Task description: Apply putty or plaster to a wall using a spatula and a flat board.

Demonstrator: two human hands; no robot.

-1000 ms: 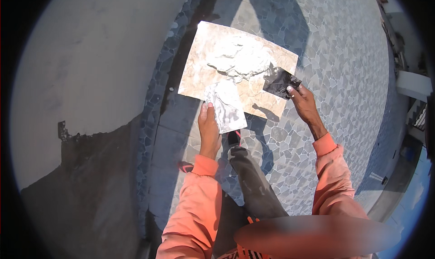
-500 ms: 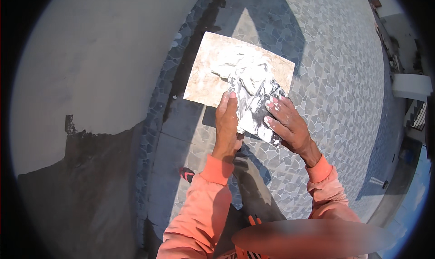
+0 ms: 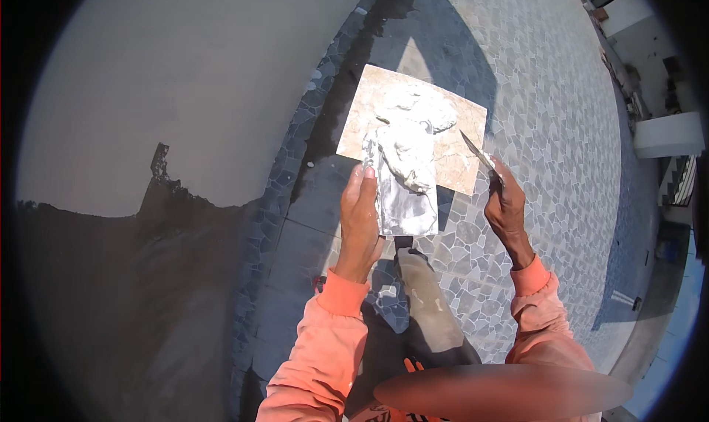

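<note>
My left hand point(image 3: 359, 222) grips the left edge of a flat metal plate point(image 3: 406, 214), its thumb on top. A thick heap of wet white plaster point(image 3: 406, 156) covers the plate's far part. Behind the plate lies a beige marbled tile point(image 3: 454, 163) bearing another mound of white plaster point(image 3: 425, 108). To the right, clear of the plate, my right hand point(image 3: 508, 204) is closed around a thin scraper blade point(image 3: 476, 149). It appears nearly edge-on, tip pointing far left. Fingers beneath the plate are hidden.
A wall point(image 3: 170, 75) rises on the left, pale above a dark wet-looking patch point(image 3: 148, 289). Grey stone-patterned paving point(image 3: 550, 119) spreads out on the right. My trouser leg point(image 3: 428, 304) is below the plate.
My right hand has lifted the scraper blade off the metal plate and swung it right, turning it edge-on. More plaster now sits heaped on the plate. The view has shifted slightly.
</note>
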